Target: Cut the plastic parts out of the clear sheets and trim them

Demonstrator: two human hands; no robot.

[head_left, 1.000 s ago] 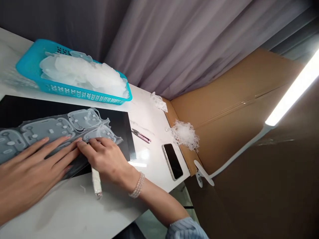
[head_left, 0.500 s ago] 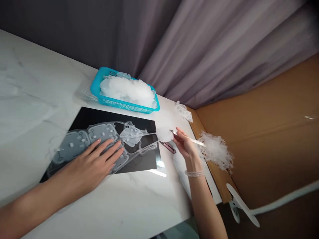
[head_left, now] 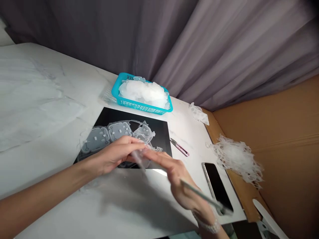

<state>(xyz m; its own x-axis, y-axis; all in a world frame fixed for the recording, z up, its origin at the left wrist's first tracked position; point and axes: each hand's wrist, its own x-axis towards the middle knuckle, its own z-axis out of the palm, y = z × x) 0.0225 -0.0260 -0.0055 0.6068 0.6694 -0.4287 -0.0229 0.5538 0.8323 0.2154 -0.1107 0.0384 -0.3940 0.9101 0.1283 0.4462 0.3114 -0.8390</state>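
"What's nearest to you?"

"My own hands. My left hand (head_left: 112, 157) comes in from 9 o'clock, its fingers (head_left: 129, 141) lying together over the translucent silicone sheet (head_left: 99, 137). Whether they're gripping it, I cannot tell. My right hand (head_left: 179, 186) is blurred, with its fingers (head_left: 159, 159) stretched toward my left fingertips, and it's curled around a thin stick (head_left: 203, 196) that points toward 4 o'clock. A pale beaded bracelet (head_left: 208, 226) sits on that wrist."

"Where's the sheet?"

"On a black mat (head_left: 117, 114), partly under my left hand, running from the mat's 9 o'clock side toward its middle."

"And around the mat?"

"A turquoise plastic basket (head_left: 139, 107) sits just past it at 12 o'clock, heaped with translucent pieces (head_left: 143, 93). At 3 o'clock are small pink-handled snips (head_left: 179, 148), and at 4 o'clock a phone (head_left: 216, 187) lies face up. Farther out at 3 o'clock is a netted bundle of offcuts (head_left: 236, 161), and a smaller scrap (head_left: 198, 113) lies at 2 o'clock. All of this is on a marble-patterned desk (head_left: 37, 99). Beyond it are a cardboard sheet (head_left: 286, 159) and a grey curtain (head_left: 224, 49)."
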